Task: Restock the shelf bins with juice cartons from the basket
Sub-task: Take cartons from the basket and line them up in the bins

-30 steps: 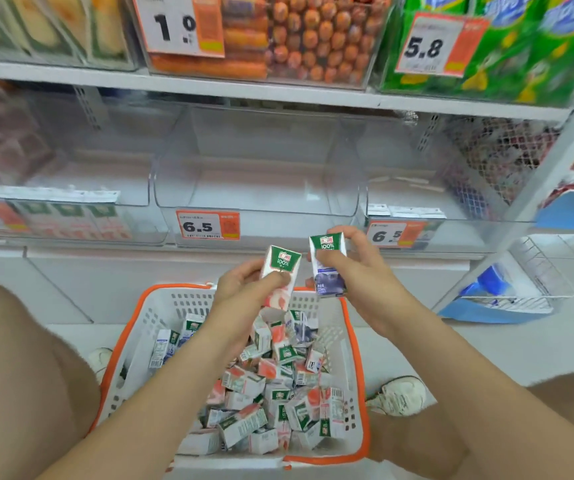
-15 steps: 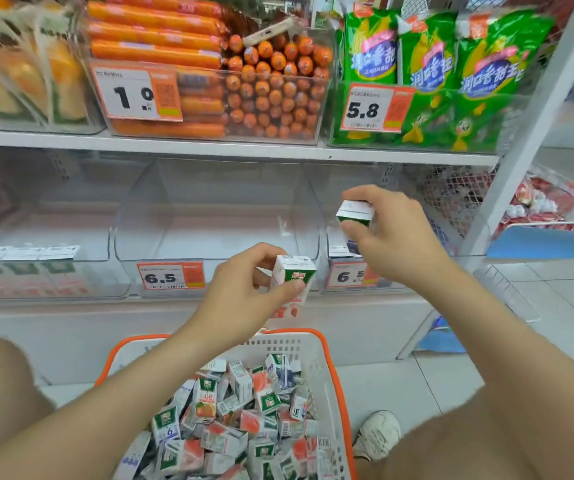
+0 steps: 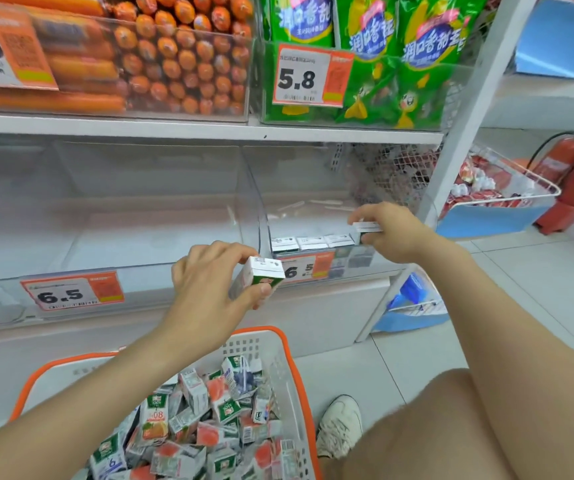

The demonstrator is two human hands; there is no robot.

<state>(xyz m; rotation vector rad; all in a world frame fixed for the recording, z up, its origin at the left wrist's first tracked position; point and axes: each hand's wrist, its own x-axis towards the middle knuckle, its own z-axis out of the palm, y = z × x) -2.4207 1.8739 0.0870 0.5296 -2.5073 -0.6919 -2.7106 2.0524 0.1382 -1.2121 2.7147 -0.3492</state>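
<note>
From where I sit this looks like early going. Three cartons (image 3: 309, 242) stand in a row along the front of the right-hand bin (image 3: 313, 174), tops up. My right hand (image 3: 394, 232) is at the end of that row with a fourth carton (image 3: 366, 227) pinched between thumb and fingers, just beside the last one. I can't tell whether it has met the bin floor yet.

My left hand (image 3: 209, 282) grips another carton (image 3: 261, 277), thumb under one side and fingers curled over the other. It is held in front of the shelf edge, just left of that bin's price tag (image 3: 308, 268) and above the basket (image 3: 287, 344). I'd judge that one is next for the same bin.

Most of the job is left. The middle bin (image 3: 122, 233) shows no cartons through its clear front, and the basket holds a loose heap of them (image 3: 202, 431) (lying every which way, so each will want turning upright).

The cartons are small boxes with white tops that carry a printed code. A green panel bears a logo, and the sides show fruit pictures, mostly orange-red with a few purple-blue. They look light and stiff enough for a simple pinch, I'd guess, though the corners could catch on the neighbours when I slot one in.
</note>
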